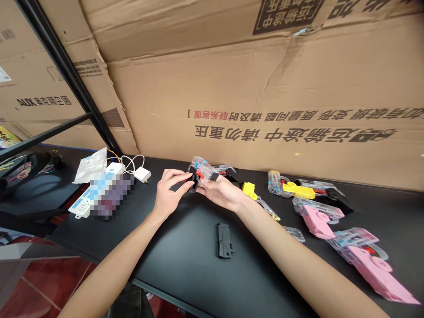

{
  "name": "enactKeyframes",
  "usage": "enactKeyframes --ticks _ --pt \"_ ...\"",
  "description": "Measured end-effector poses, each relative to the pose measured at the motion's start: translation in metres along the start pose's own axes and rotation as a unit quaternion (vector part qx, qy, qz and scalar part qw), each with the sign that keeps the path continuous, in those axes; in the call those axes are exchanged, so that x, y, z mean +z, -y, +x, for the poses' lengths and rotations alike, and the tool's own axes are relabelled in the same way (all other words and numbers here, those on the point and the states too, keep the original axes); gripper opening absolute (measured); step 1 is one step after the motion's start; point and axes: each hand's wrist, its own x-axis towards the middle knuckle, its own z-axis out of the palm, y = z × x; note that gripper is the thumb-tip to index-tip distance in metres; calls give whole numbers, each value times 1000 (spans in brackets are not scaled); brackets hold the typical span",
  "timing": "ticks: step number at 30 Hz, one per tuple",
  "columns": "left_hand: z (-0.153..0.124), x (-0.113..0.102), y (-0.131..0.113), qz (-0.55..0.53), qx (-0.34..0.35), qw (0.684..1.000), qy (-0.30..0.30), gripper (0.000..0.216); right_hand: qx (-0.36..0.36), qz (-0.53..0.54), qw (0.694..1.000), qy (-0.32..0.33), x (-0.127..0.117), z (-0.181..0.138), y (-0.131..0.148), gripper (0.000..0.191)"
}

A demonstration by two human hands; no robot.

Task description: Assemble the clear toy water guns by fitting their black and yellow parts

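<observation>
My right hand (221,193) holds a clear plastic toy gun (202,170) with red and blue inner parts, cradling it above the black table (185,265). My left hand (169,191) pinches a small black part (194,182) at the toy's near end, fingers closed on it. A separate black piece (224,240) lies flat on the table in front of my forearms.
To the right lie several more toy guns: a yellow and clear one (291,187), pink and clear ones (318,216) (371,260). A white power strip (86,198), a white adapter (142,175) and a plastic bag (90,165) sit at the left. Cardboard sheets (265,88) wall the back.
</observation>
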Motion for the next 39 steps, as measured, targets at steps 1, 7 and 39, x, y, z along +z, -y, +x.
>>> enactKeyframes --ticks 1,7,39 --pt "0 0 0 3 3 1000 0 22 -7 -8 1000 3 0 0 0 37" --pt "-1 1 -2 19 21 1000 -8 22 -25 -59 998 3 -5 0 1 43" --pt "1 -2 1 18 1 1000 13 20 -21 -76 995 -54 -5 0 0 38"
